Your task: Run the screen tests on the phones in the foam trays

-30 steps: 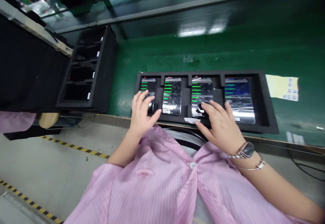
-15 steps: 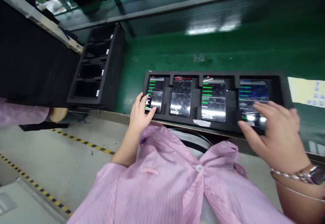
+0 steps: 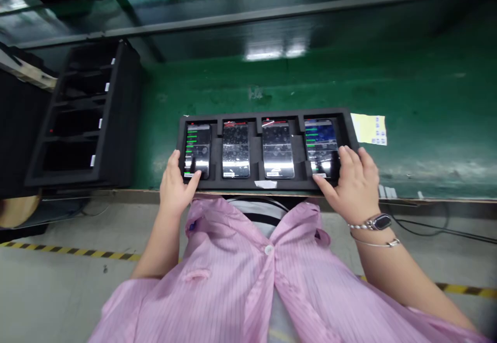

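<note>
A black foam tray (image 3: 254,156) lies near the front edge of the green bench, with several phones side by side in its slots. The leftmost phone (image 3: 198,146) and the rightmost phone (image 3: 320,138) show green lines of text. Both middle phones, the left one (image 3: 236,151) and the right one (image 3: 278,151), have dark screens with red text at the top. My left hand (image 3: 176,182) grips the tray's left end, thumb over the front rim. At the other end, my right hand (image 3: 353,180) holds the tray with its fingers along the side and thumb at the front corner.
To the left stands a stack of black trays (image 3: 128,110) holding dark phones with white labels. A yellow paper (image 3: 368,129) with blue marks lies right of the tray. A metal rail (image 3: 248,17) runs behind the green bench (image 3: 217,86). Cables (image 3: 438,229) hang below the bench at right.
My right hand has moved from over the rightmost phone to the tray's right end. The third phone's green lines have gone and red text shows. The view has shifted right.
</note>
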`<state>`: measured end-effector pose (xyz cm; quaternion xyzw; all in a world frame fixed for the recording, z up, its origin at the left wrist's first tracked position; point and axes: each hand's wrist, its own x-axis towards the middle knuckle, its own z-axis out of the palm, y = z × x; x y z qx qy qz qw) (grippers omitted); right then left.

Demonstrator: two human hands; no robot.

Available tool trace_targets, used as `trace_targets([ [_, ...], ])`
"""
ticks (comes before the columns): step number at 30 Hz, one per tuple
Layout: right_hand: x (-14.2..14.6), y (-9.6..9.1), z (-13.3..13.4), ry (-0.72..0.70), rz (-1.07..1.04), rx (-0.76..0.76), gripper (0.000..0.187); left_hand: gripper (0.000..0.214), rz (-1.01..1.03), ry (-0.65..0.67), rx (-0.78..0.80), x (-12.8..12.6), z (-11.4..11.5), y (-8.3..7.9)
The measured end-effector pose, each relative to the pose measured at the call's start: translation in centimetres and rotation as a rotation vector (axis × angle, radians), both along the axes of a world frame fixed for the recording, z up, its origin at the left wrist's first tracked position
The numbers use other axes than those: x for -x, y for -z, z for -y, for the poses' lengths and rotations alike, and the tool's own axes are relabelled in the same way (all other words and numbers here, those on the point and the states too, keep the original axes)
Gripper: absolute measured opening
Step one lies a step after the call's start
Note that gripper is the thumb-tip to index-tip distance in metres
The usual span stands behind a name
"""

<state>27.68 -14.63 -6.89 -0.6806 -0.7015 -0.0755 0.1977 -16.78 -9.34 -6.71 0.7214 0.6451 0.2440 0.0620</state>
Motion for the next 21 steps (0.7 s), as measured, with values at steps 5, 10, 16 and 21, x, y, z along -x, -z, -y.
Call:
trace_targets([
  [5, 0.5, -1.2, -0.6, 0.07, -0.074, 0.182, 0.088, 0.08, -0.008, 0.028, -0.012, 0.1, -0.2, 0.1],
  [10, 0.7, -2.0, -1.0, 0.138, -0.146, 0.291, 0.078, 0.079, 0.001, 0.005, 0.041, 0.1, 0.1, -0.2],
  [16, 0.2, -3.7, -2.8, 0.158, -0.235, 0.313, 0.082, 0.081, -0.003, 0.017, 0.049, -0.4, -1.7, -1.8],
  [21, 0.2, -4.2, -5.3, 0.206, -0.167, 0.436, 0.088, 0.09, -0.079, 0.086, 0.151, -2.7, -7.0, -4.2],
])
